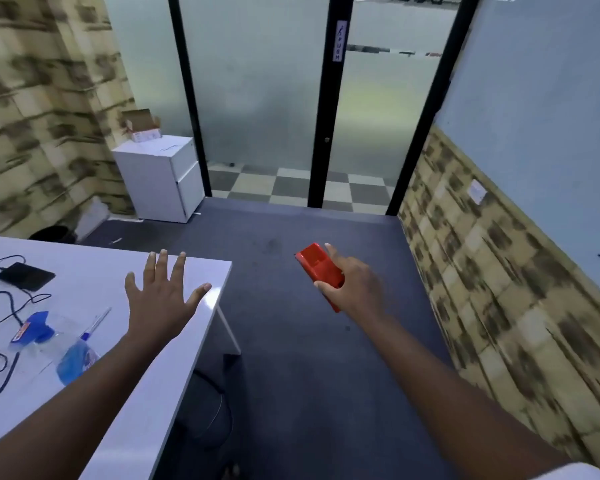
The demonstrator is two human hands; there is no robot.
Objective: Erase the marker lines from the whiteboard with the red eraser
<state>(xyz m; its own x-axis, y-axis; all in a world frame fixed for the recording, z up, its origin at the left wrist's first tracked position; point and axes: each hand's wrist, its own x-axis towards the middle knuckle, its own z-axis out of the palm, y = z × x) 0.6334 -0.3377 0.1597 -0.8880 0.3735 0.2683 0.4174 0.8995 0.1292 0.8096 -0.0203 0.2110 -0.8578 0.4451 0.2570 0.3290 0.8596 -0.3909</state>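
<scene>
Right hand (355, 284) has its grip closed around a red rectangular plastic eraser (317, 268), held out in mid-air above the dark grey carpet floor (291, 341), thumb and fingers on its long edges. Left hand (160, 299) is wide, fingers splayed, nothing in it, above the corner of the glossy white bench (118, 393). Pale blue whiteboard (541, 116) is on the right wall, well apart from the eraser; marker lines too faint to tell.

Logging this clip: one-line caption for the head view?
Right hand holds red plastic eraser above the floor; left hand hovers open over white table.
</scene>
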